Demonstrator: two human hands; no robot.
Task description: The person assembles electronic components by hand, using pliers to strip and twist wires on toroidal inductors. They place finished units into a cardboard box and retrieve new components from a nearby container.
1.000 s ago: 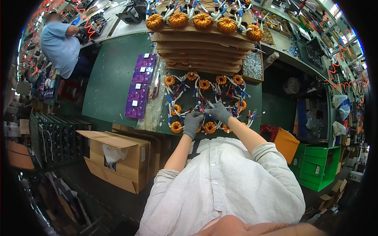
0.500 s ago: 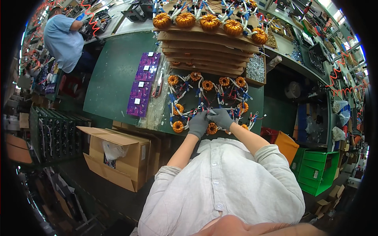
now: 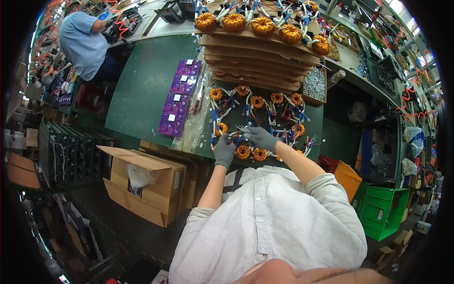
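My left hand (image 3: 224, 150), in a grey glove, is closed at the near side of the green bench, its fingertips pinching a thin wire lead (image 3: 232, 136). Just right of it, my gloved right hand (image 3: 261, 138) is closed round a slim grey pointed tool (image 3: 243, 128) whose tip points left; its exact kind is too small to tell. Around both hands lie several copper-wound ring coils (image 3: 257, 102) with white and blue leads ending in ring lugs. One coil (image 3: 242, 152) sits between my hands, close to the bench's front edge.
Stacked cardboard sheets (image 3: 260, 54) rise beyond the coils, with more coils (image 3: 234, 22) on top. Purple circuit boards (image 3: 173, 116) stand in a row at the left. A box of small metal parts (image 3: 314, 85) is at the right. An open carton (image 3: 146, 184) and green crate (image 3: 382, 213) flank me.
My left hand has moved left and away from my right hand, opening a gap between them. The right hand's pointed tool now shows plainly. The whole view has shifted slightly.
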